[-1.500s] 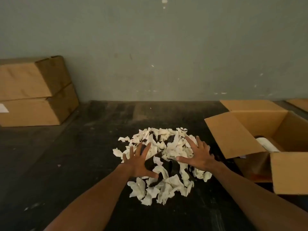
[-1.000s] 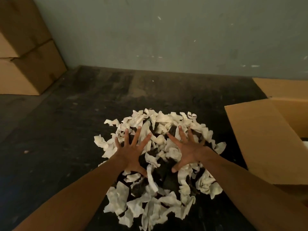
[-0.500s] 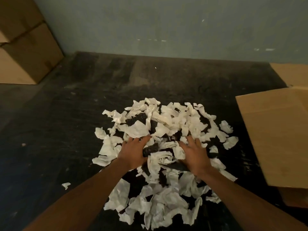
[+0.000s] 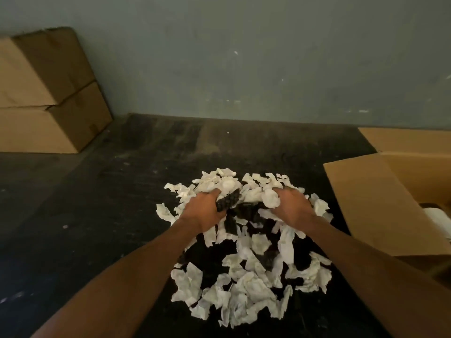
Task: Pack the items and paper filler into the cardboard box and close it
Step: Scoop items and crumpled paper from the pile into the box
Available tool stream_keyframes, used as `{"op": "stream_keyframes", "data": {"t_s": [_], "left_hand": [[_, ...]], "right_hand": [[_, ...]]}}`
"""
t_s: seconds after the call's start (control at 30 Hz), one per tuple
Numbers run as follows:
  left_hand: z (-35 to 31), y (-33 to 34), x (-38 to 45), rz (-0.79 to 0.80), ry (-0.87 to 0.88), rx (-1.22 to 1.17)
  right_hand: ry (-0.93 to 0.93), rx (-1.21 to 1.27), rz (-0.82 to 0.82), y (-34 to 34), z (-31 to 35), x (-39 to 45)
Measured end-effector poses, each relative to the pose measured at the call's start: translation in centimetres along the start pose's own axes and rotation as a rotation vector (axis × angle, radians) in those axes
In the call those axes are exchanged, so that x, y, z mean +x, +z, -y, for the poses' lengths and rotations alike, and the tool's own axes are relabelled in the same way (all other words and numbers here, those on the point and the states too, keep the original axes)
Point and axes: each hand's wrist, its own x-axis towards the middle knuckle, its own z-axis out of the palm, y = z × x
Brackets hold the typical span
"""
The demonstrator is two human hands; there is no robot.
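Dark, scuffed floor (image 4: pixel 102 215) stretches ahead of us to a grey-green wall (image 4: pixel 244 57). At its middle lies a loose heap of white paper filler (image 4: pixel 244 284), torn and crumpled, with black pieces mixed in. We see two bare forearms reaching into the heap's far side. Our left hand (image 4: pixel 203 211) has its fingers curled around a clump of white and black scraps. Our right hand (image 4: pixel 291 208) curls its fingers around a white wad, facing the left. To the right stands the open box (image 4: pixel 371 206), one flap leaning toward the heap, something white showing inside. Two closed cartons (image 4: pixel 46 93) sit stacked at far left, against the wall.
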Motion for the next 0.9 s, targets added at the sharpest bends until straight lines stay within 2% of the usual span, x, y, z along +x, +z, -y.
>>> {"op": "stream_keyframes", "data": {"t_s": [0.23,0.5,0.73,0.9], "left_hand": [[-2.8,-7.1,-3.9,-0.180,0.061,-0.050],[-4.8,-10.9,-8.9,-0.279,0.102,-0.100],[-7.4,-12.0,-9.7,-0.324,0.109,-0.119],[-11.7,-10.8,-9.0,-0.362,0.099,-0.142]], "right_hand": [[0.009,0.146,-0.221,-6.9,3.7,-4.8],[0.012,0.192,-0.326,-10.8,6.6,-9.8],[0.027,0.150,-0.375,-14.0,4.0,-11.5],[0.005,0.133,-0.403,-16.7,-0.8,-11.6]]}}
